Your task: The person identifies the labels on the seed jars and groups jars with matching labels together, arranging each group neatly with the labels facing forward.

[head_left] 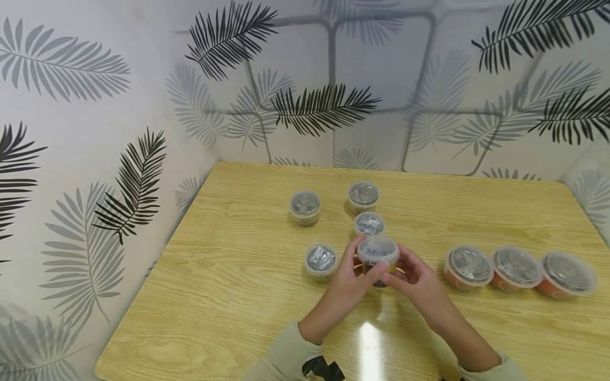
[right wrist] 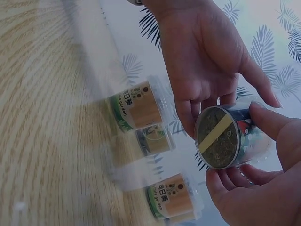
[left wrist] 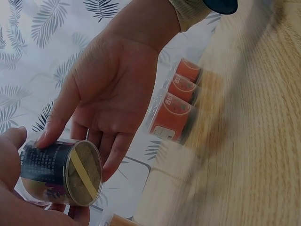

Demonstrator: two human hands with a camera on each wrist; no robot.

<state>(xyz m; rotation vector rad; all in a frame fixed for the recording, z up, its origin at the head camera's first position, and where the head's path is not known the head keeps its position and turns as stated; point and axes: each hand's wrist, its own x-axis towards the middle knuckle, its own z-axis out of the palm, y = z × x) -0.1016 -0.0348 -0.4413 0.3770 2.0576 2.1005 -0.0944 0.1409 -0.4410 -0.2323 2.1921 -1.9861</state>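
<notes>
Both hands hold one lidded clear plastic cup above the table, near the middle of the head view. My left hand grips its left side and my right hand its right side, thumbs toward the front. Both wrist views show the cup tilted, with a dark printed label and a yellow strip across its brown-filled base. Just behind it stands a small lidded cup. Another lidded cup is beside my left hand, its tan sunflower-type label showing in the right wrist view.
Two more lidded cups, one at back left and one at back centre, stand on the wooden table. To the right, three red-labelled cups form a row. A leaf-patterned wall covering borders the table's back edge.
</notes>
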